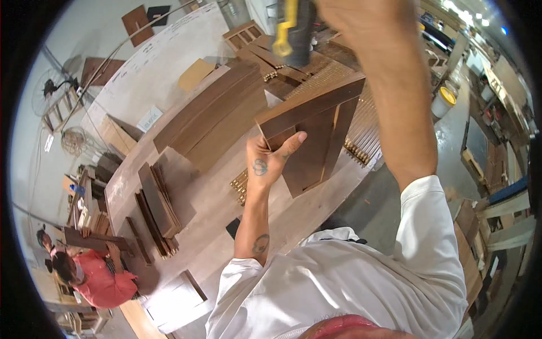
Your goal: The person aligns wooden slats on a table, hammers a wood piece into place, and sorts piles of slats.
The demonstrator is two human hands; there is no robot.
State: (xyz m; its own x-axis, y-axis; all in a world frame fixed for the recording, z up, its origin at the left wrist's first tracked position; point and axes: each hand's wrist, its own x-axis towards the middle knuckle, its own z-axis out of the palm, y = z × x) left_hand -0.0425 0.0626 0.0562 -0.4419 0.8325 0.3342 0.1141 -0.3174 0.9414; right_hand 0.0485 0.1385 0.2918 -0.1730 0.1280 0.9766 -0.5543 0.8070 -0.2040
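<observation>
Plainly, the left hand grasps one wooden panel; I cannot tell if the right hand grips one tool.

the brown wooden panel looks smooth and rather matt. left of this panel, the wooden boards are also matt; right of it, the bucket seems plastic, the floor glossy.

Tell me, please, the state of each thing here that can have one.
Left hand: closed on the brown wooden piece
Brown wooden piece: tilted, held up
Right hand: raised, blurred; grip unclear
Black-and-yellow tool: raised, cut off by the top edge
Gold-tipped strips: lying side by side
Yellow-topped bucket: upright
Fan: running or stopped, unclear
Dark board: held by the co-worker in red
</observation>
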